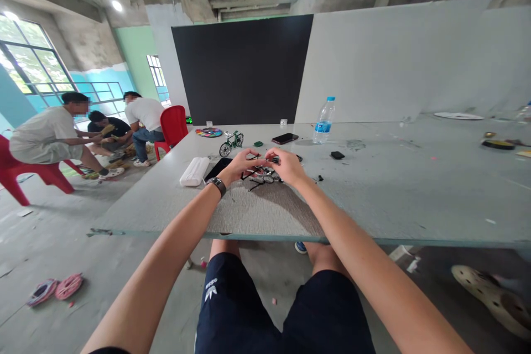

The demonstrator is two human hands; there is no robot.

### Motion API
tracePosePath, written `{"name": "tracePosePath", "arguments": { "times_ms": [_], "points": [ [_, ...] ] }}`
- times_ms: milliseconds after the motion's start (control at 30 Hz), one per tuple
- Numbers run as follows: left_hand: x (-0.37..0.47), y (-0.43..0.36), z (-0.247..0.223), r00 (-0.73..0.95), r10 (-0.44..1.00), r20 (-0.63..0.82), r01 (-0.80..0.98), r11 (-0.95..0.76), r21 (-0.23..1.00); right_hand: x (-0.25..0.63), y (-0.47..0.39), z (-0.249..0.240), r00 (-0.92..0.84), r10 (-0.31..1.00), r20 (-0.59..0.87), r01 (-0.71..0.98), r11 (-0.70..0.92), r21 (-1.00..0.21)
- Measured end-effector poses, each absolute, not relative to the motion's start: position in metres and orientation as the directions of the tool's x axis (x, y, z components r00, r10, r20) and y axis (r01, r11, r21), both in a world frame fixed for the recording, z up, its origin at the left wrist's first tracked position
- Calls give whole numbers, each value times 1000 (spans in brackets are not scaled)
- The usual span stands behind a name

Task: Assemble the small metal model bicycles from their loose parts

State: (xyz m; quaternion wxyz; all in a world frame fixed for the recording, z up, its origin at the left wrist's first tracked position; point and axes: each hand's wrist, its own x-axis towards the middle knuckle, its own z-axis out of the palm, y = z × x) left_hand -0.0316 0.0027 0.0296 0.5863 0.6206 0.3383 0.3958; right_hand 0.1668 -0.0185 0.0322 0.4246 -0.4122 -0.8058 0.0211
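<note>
My left hand (244, 165), with a dark watch on the wrist, has its fingers closed on a small black frame piece above the table. Opposite it, my right hand (287, 164) is pinched near the same piece, its fingertips almost meeting those of the left; what lies between them is too small to make out. Small loose model parts (267, 178), with a little wheel and thin dark rods among them, lie just below both hands. A green model bicycle (231, 144) stands upright behind my left hand.
On the grey table (166, 215) are a white case (194, 171), a dark phone (285, 138), a water bottle (323, 121), a black item (337, 155) and a colourful palette (209, 132). Several people sit at the far left by red chairs (174, 124).
</note>
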Motion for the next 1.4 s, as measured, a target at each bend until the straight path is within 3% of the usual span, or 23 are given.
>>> {"name": "tracePosePath", "arguments": {
  "times_ms": [167, 333, 633, 800, 1100, 1400],
  "points": [
    [-30, 3, 30, 443, 888, 121, -49, -111, 993, 166, -17, 31, -262, 700, 664, 653, 635, -412],
    [-28, 7, 27, 323, 940, 112, -128, -74, 989, 169, -17, 32, -238, 748, 620, 692, 579, -432],
    [-29, 17, 18, 208, 976, 73, -216, -27, 976, 164, -19, 29, -579, 719, 384, 677, 687, -265],
    [-28, 18, 17, 203, 977, 63, -225, -16, 974, 157, -22, 25, -606, 739, 293, 679, 673, -292],
    [-31, 20, 16, 222, 975, 28, -285, 37, 958, 149, -25, 23, -668, 694, 267, 639, 720, -271],
    [-30, 24, 13, 231, 973, 5, -275, 60, 960, 156, -28, 31, -552, 733, 398, 640, 678, -362]
  ]
}}
